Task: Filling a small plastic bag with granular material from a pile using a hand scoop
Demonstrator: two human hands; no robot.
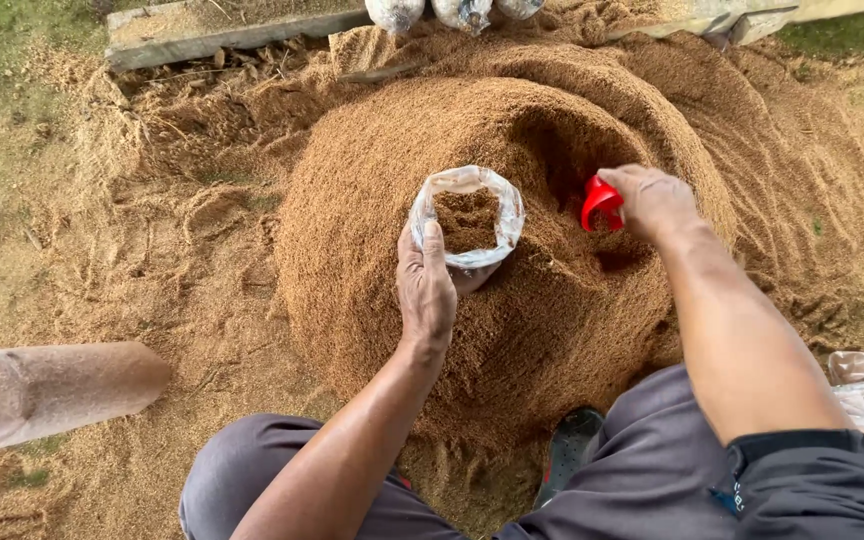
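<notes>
Sawdust bag (pixel 467 215) stands mid-frame, mouth up, gripped by my left hand (pixel 426 290); right hand (pixel 655 203) clasps red scoop (pixel 600 203) just right.

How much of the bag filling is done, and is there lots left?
One filled bag already lies on the ground at the left. The left hand holds a clear bag open, only partly full of sawdust, while the right hand grips a red scoop. A big sawdust heap is left.
</notes>
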